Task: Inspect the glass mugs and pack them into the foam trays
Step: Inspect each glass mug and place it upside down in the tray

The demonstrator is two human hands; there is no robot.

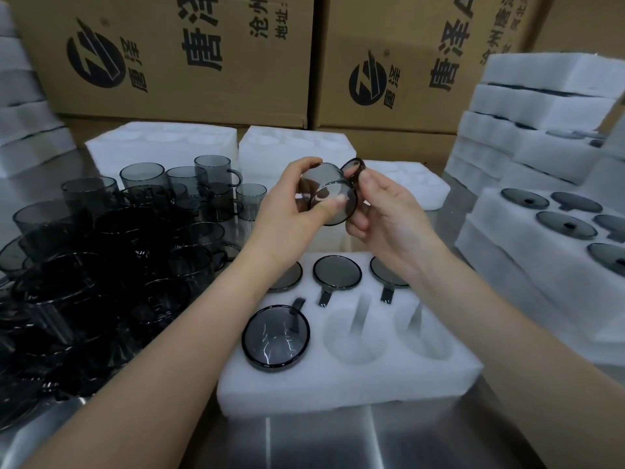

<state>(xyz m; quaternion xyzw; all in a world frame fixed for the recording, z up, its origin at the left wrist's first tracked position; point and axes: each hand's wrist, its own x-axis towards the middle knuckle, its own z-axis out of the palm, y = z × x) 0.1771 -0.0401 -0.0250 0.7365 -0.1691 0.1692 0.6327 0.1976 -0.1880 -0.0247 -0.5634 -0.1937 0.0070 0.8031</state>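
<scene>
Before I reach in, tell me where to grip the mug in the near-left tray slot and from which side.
Take that mug by its rim, from straight above. It sits sunk in the foam tray, so the wall is buried and only the round top shows. The handle lies in its narrow slot toward the far side, probably too tight for fingers. Spread fingertips across the rim and lift vertically.

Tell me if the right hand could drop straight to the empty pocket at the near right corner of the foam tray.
Probably yes. The empty pocket lies open below the right hand, with nothing over it. But that hand shares the smoky glass mug with the left hand, so it must bring or release it.
</scene>
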